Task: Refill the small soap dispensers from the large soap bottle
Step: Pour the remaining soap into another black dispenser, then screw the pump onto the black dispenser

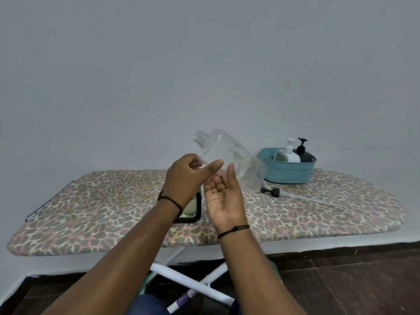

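2 hands are raised over the ironing board (pixel 91 214), near its front edge. The left hand (pixel 185 178) has its fingers curled, thumb stretched toward the large clear soap bottle (pixel 229 155); whether it grips the bottle cannot be told. The right hand (pixel 223 196) is spread, palm up, fingers relaxed, holding nothing. The bottle is tilted in the air, capless neck up-left, its base down by the basket. 1 black-rimmed tray (pixel 193 210) lies under the left wrist. 1 black pump head (pixel 271 191) with its tube lies on the board. Farther back, 1 blue basket (pixel 288 173) holds 2 small dispensers: 1 white dispenser (pixel 287 154), 1 black dispenser (pixel 304 153).
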